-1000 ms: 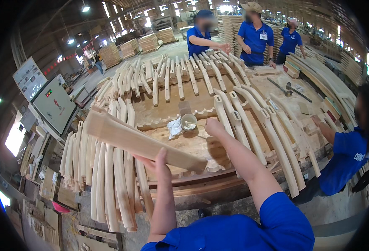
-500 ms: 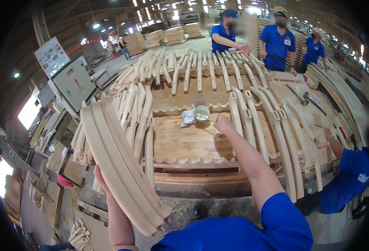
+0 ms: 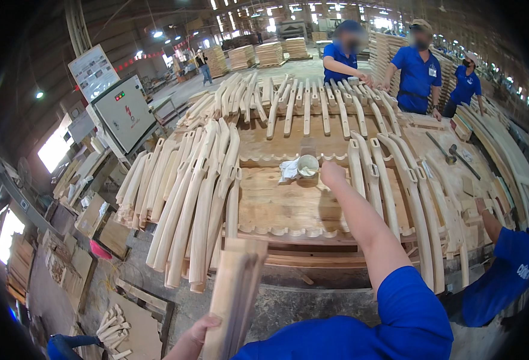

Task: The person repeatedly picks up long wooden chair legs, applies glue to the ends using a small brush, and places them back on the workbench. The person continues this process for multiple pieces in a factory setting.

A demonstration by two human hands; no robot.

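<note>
Head view: left hand [image 3: 201, 330] is clamped on the curved wooden pieces [image 3: 235, 294] low off the tabletop [image 3: 288, 207] edge, right hand [image 3: 332, 174] (fingers closed) at the small cup [image 3: 307, 165] — best dip lightly, stack steady.

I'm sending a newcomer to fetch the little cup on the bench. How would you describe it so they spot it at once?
Start at the big wooden workbench ringed with curved wooden parts. On its bare middle, just beyond the right hand, stands a small white cup beside a crumpled white rag. It is the only round, white container among long pale wood pieces.
</note>
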